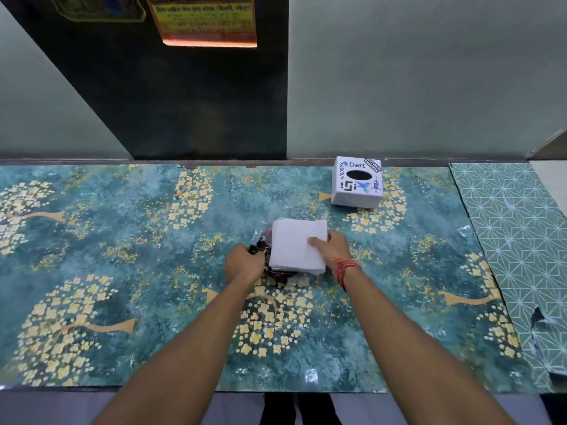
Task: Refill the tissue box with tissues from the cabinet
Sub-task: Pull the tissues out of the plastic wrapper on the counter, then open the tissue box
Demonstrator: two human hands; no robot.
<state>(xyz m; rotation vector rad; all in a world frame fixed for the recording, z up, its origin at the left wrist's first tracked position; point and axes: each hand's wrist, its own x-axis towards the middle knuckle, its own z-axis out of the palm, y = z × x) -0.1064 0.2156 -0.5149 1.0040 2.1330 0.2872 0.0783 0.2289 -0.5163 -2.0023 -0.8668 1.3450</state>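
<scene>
A white stack of tissues sits in the middle of the counter, half out of a clear plastic wrapper with dark print. My right hand grips the stack's right edge, thumb on top. My left hand clutches the wrapper at the stack's left side. The white tissue box with stickers and a dark oval opening on top stands upright behind and to the right, apart from both hands.
The counter wears a teal floral sheet; a green geometric sheet covers its right end. A dark panel with an orange poster rises behind the counter. The front edge runs close to my body.
</scene>
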